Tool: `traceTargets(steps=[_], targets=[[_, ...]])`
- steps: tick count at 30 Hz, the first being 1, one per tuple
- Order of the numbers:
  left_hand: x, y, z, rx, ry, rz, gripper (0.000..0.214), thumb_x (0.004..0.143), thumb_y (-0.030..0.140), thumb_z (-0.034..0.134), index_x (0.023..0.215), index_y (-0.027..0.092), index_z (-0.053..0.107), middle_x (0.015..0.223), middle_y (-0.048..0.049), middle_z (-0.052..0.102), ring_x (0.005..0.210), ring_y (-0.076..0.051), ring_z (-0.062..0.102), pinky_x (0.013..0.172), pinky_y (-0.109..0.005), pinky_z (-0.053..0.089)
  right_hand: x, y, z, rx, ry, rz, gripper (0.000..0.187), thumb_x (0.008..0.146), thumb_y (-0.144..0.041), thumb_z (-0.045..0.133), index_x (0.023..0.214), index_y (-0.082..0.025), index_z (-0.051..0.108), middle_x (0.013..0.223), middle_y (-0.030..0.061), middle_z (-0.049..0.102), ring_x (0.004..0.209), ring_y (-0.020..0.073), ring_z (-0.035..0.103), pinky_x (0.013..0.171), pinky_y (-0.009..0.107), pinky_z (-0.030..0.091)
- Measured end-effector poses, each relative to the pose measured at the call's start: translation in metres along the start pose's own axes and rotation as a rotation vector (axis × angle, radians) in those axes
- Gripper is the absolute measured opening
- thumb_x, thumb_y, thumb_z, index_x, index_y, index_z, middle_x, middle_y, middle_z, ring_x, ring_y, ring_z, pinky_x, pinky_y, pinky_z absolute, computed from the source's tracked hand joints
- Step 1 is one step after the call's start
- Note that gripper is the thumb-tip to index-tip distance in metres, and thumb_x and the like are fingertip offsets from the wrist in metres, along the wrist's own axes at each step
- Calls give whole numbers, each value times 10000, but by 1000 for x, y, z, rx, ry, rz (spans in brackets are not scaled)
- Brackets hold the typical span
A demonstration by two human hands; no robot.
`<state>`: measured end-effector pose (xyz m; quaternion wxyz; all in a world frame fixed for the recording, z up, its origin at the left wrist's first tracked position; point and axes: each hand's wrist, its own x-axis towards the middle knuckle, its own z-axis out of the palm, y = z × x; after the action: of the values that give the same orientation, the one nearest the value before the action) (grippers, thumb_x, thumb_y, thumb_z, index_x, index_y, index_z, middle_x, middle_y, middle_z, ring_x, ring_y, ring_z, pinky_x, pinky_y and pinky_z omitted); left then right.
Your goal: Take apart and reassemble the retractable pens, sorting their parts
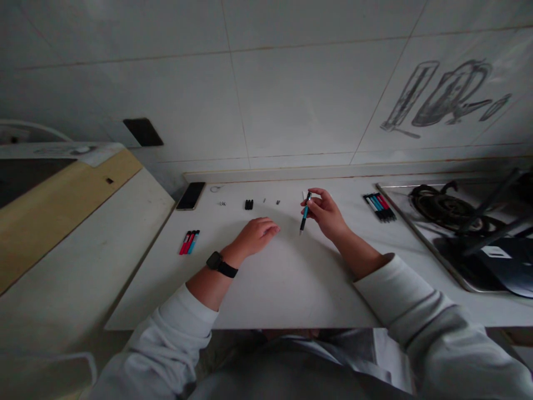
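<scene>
My right hand (325, 213) pinches a blue and black pen (305, 214) near its top, tip pointing down over the white table. A thin white piece (303, 195) lies behind those fingers, partly hidden. My left hand (256, 235) rests on the table with its fingers loosely extended and nothing visible in them. Beyond it lie a few black pen grips (249, 204), some tiny metallic parts (222, 204) and a small dark piece (278, 202). To the left are red and blue pen barrels (189, 242). A row of assembled pens (379, 207) lies at right.
A phone (191, 196) lies at the table's back left, near a thin ring (215, 189). On the right, a metal-rimmed sheet (420, 247) carries a coiled dark cable (441, 208) and a black object. A tiled wall (291, 111) bounds the back.
</scene>
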<state>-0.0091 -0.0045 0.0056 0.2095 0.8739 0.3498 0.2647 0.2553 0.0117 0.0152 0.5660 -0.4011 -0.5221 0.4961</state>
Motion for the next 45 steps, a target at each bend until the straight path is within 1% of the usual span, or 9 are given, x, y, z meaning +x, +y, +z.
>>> traceTargets(steps=[6,11,19,25,29,33,36,40,45], targets=[[-1,-1,1,10,-1,5,355,1068,361,443,980,192,743,976,-65,725,925,-187,653,874,-331,509,4,-5,-7,24,50,-24,520,784,-530,778,1165,-305,505,914,-16,713,719,147,686,679,305,556],[-1,0,1,4,6,8,345,1066,365,456,975,193,740,965,-64,726,926,-188,657,879,-340,513,14,-17,-27,34,160,-80,500,780,-475,790,1168,-310,520,913,-24,720,730,141,697,655,273,553],[-1,-3,2,1,-1,13,352,1067,379,457,964,188,734,974,-66,729,960,-194,661,903,-354,519,37,-35,-103,-10,457,-280,426,789,-377,769,1135,-308,530,888,-41,727,679,125,698,582,223,536],[-1,-3,0,15,-11,4,336,1063,367,462,976,196,738,987,-60,732,951,-196,661,899,-360,520,37,-44,-165,-130,677,-359,425,783,-328,762,1129,-269,523,856,-34,724,612,111,668,512,181,492],[-2,-2,-1,9,-16,-2,320,1057,349,472,972,196,740,976,-58,731,937,-197,661,893,-365,525,34,-43,-194,-184,763,-312,413,797,-300,749,1141,-260,523,846,-28,714,597,114,650,524,200,510],[-3,-2,-1,6,-17,-3,321,1060,353,470,987,194,739,983,-59,733,949,-197,664,896,-363,527,35,-33,-210,-353,839,-151,489,816,-300,722,1248,-246,500,853,-16,721,597,126,639,536,220,505],[-3,-3,-1,5,-15,0,315,1060,350,472,993,195,738,986,-57,734,946,-194,665,901,-363,526,34,-24,-212,-682,794,2,424,817,-318,720,1200,-198,585,878,33,749,660,155,652,612,265,522],[-2,-4,-1,0,-10,9,293,1051,352,495,982,206,739,974,-52,733,935,-192,664,886,-354,528,29,-18,-202,-1152,599,84,309,827,-312,704,1116,-205,718,924,65,776,834,219,692,795,331,525],[-2,-5,-1,3,-11,11,291,1049,359,502,973,210,740,964,-52,734,927,-193,664,880,-351,529,29,-14,-188,-1449,451,139,333,875,-336,644,1162,-218,767,999,87,786,910,260,698,825,338,507]])
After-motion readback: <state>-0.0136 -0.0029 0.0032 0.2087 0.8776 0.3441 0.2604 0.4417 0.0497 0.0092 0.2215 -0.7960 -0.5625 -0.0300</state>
